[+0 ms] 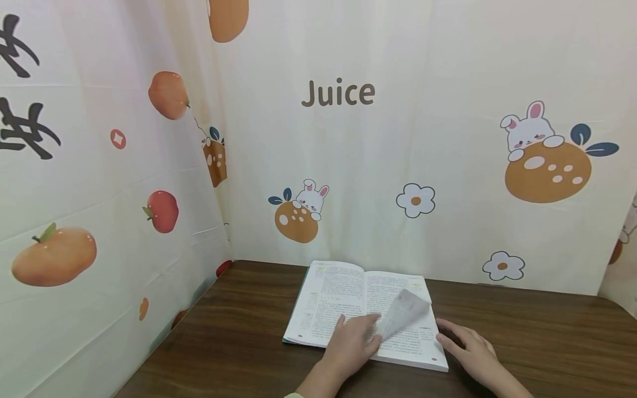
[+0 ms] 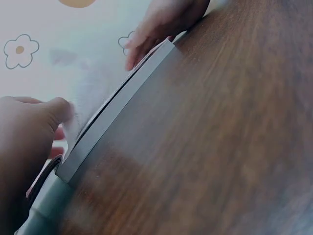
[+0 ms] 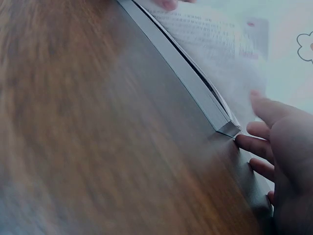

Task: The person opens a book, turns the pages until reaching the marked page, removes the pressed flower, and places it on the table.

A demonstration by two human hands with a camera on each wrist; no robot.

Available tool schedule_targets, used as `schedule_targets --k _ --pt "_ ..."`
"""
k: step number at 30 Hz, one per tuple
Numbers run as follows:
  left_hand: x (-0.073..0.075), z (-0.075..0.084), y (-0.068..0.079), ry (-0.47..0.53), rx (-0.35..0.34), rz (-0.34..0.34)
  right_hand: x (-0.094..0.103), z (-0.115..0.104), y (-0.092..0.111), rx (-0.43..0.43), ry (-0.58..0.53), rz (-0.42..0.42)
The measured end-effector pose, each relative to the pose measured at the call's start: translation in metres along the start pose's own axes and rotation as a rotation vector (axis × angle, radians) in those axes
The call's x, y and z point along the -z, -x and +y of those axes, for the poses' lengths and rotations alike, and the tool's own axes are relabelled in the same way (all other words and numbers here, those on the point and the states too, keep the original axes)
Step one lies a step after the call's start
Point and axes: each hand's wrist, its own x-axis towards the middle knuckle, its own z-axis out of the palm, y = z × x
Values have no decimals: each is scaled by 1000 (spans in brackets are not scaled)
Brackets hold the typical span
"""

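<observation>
An open book (image 1: 343, 298) with printed pages lies on the brown table. My left hand (image 1: 349, 344) is over its lower middle and pinches a thin page (image 1: 405, 312) between thumb and fingers. That page is lifted and folded over, with its grey-white underside forming a slanted cone shape. In the left wrist view the left hand (image 2: 29, 132) is beside the book's spine end, near the raised page. My right hand (image 1: 470, 348) is at the book's right edge, its fingers loosely bent and holding nothing. The right wrist view shows the right hand (image 3: 288, 147) close to the book's corner (image 3: 230, 128).
Dark wood tabletop (image 1: 239, 331) extends on both sides of the book. A pale curtain (image 1: 448, 83) printed with fruit, rabbits, flowers and the word "Juice" hangs behind the table, and another printed curtain (image 1: 99, 193) hangs along the left side.
</observation>
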Motion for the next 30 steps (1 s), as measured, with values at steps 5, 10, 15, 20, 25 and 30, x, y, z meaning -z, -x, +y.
schedule_targets --k 5,10,15,20,25,30 --pt "-1 -4 -1 -17 -52 223 0 1 -1 -25 9 -51" --pt "-2 -7 -3 -120 -71 279 1 1 -1 -42 7 -75" --pt "1 -7 -3 -196 -151 167 1 1 -1 -33 5 -61" --pt "3 -5 -2 -203 -131 150 1 1 -1 -38 0 -67" --pt "0 -7 -4 -218 -96 242 1 1 -2 -49 4 -76" --pt "-1 -9 -4 -232 -123 257 1 1 -2 -49 11 -74"
